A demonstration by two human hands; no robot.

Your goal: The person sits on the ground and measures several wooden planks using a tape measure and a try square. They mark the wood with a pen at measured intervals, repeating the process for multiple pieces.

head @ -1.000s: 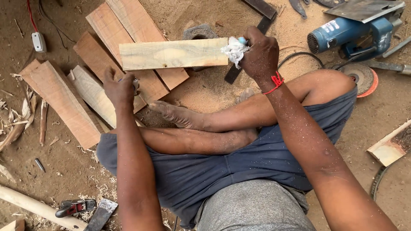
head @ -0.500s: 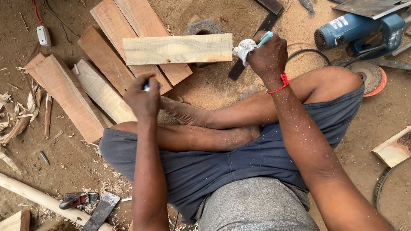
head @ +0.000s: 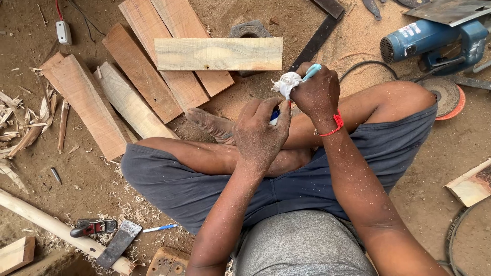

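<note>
I sit cross-legged on sandy ground. My right hand [head: 317,92] grips a light-blue pen-like tool [head: 312,71] with a wad of white cloth [head: 286,83] around it, held above my knee. My left hand [head: 261,135] is right beside it and pinches a small blue piece [head: 274,117] at the tool's lower end. What that piece is cannot be made out. A pale plank [head: 219,53] lies crosswise on the ground just beyond both hands, touched by neither.
Several reddish planks [head: 143,71] lie at the upper left. A blue power tool [head: 429,38], a grinding disc [head: 445,94] and a steel square [head: 317,38] are at the upper right. A wooden pole [head: 46,220], a blade [head: 117,244] and a pen [head: 159,228] lie lower left.
My left hand left the planks, carrying a small item, and came right to meet my right hand. My right hand drew back from the pale plank's end toward my knee.
</note>
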